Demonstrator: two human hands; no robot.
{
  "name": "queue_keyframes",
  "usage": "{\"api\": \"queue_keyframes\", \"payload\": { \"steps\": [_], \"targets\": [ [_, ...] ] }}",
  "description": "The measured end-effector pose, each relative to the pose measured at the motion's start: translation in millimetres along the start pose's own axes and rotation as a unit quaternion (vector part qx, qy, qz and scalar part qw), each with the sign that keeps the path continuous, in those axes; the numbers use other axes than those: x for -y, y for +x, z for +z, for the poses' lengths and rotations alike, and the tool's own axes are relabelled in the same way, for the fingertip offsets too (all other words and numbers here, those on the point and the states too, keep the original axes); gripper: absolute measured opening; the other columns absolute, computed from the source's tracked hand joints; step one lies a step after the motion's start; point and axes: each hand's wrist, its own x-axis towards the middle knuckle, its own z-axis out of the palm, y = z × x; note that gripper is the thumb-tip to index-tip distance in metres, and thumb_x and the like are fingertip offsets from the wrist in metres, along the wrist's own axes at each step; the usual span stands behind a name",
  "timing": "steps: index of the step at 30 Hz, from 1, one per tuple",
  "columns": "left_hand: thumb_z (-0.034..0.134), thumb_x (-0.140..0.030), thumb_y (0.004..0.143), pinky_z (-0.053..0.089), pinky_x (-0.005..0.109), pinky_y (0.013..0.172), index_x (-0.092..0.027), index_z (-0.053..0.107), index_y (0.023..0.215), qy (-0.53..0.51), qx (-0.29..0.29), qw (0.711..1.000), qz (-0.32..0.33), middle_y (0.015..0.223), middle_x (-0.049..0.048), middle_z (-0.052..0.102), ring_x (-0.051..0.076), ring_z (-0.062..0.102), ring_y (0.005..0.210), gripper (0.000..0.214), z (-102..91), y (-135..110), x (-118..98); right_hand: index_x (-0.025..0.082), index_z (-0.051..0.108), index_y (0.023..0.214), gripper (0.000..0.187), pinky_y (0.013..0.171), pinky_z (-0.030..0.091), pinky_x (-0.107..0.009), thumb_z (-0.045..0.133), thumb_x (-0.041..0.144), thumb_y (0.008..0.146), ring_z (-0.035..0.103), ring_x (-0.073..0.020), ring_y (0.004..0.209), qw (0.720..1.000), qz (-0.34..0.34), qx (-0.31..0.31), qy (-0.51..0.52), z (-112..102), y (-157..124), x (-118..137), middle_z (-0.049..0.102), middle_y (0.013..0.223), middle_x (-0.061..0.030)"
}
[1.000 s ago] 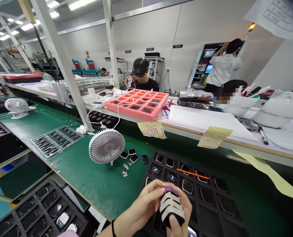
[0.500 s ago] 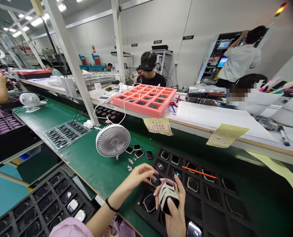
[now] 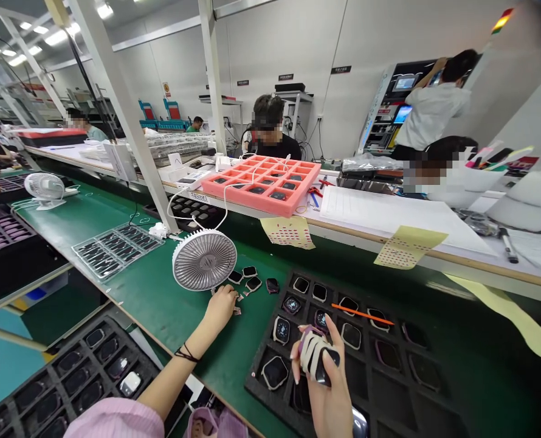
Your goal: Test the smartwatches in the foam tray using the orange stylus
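- White-striped black bundle gripped firmly in the right hand, above the black foam tray.
- Left hand curled on the green counter beside small white scraps; any pinch is hidden.

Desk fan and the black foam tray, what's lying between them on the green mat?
In the head view, small black watch pieces and pale paper scraps lie on the green mat between the desk fan and the black foam tray, with the left hand beside them.
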Motion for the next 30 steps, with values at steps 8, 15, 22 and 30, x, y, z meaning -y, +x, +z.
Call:
{"api": "queue_keyframes", "payload": {
  "steps": [8,15,22,30],
  "targets": [
    [0.04,0.001,0.083,0.047,0.038,0.076,-0.009,0.063,0.082,0.05,0.016,0.998,0.027,0.09,0.0155,0.063,0.027,0.059,0.087,0.025,-1.8,1.4,4.0,0.033,0.033,0.137,0.054,0.048,0.042,-0.028,0.052,0.038,0.086,0.057,-0.0173,0.064,0.997,0.068,0.021,0.042,1.3,0.5,9.7,0.062,0.098,-0.0065],
    [0.04,-0.018,0.092,0.047,0.032,0.079,-0.013,0.061,0.1,0.016,0.008,0.998,0.057,0.101,0.0116,0.062,0.023,0.058,0.094,0.023,-13.7,1.0,7.2,0.032,0.035,0.137,0.052,0.047,0.039,-0.026,0.05,0.037,0.087,0.056,-0.0175,0.064,0.989,0.112,0.028,0.087,-1.5,1.8,17.9,0.065,0.095,-0.0081],
    [0.046,-0.012,0.086,0.045,0.033,0.078,-0.014,0.063,0.09,-0.023,0.023,0.998,0.056,0.097,0.0099,0.064,0.024,0.057,0.092,0.018,-14.0,2.1,6.5,0.032,0.036,0.137,0.054,0.047,0.039,-0.026,0.052,0.038,0.086,0.055,-0.0177,0.064,0.99,0.115,0.018,0.08,-4.0,-0.3,18.4,0.065,0.095,-0.008],
    [0.051,-0.027,0.084,0.046,0.028,0.07,-0.018,0.062,0.081,-0.115,0.001,0.993,-0.034,0.09,0.0067,0.065,0.022,0.062,0.085,0.015,-11.3,10.9,11.8,0.029,0.042,0.133,0.049,0.045,0.038,-0.026,0.05,0.041,0.086,0.056,-0.0179,0.064,0.993,0.106,0.023,0.054,-0.7,0.7,16.6,0.064,0.094,-0.0079]
  ]
}}
